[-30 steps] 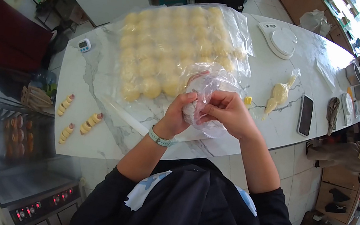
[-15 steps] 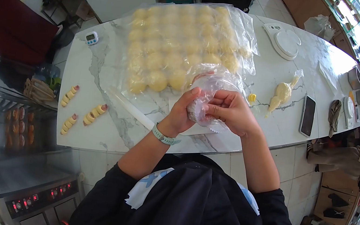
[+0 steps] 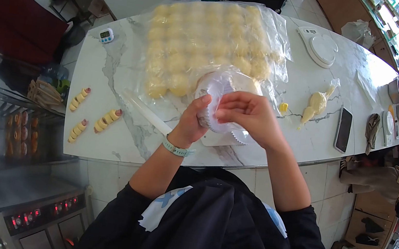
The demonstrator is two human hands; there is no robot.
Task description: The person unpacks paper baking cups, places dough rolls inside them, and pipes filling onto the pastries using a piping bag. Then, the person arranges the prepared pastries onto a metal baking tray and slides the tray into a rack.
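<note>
A crumpled clear plastic bag [image 3: 218, 88] with a whitish, rounded side is held up over the near part of the table; its contents cannot be made out clearly. My left hand [image 3: 193, 122] is closed around its lower left side. From the right, my right hand [image 3: 250, 116] pinches at the bag's rim with thumb and fingers. Just beyond lie rows of yellow dough balls [image 3: 178, 84] under a clear plastic sheet. Beneath the hands, a white scraper [image 3: 231, 139] with a toothed edge shows in part. Left of my left wrist is a white rolling pin [image 3: 146, 112].
Dough-wrapped sausages [image 3: 107, 121] lie at the table's left, below a timer [image 3: 106, 35]. To the right are a yellow lump [image 3: 283, 107], a filled piping bag [image 3: 316, 105], a phone [image 3: 343, 129] and a scale [image 3: 321, 49]. A person [image 3: 384, 180] is at far right.
The bag has been turned and opened out, so its whitish rounded side faces up more. My right hand's fingers have straightened somewhat and shifted slightly left. The view has moved slightly.
</note>
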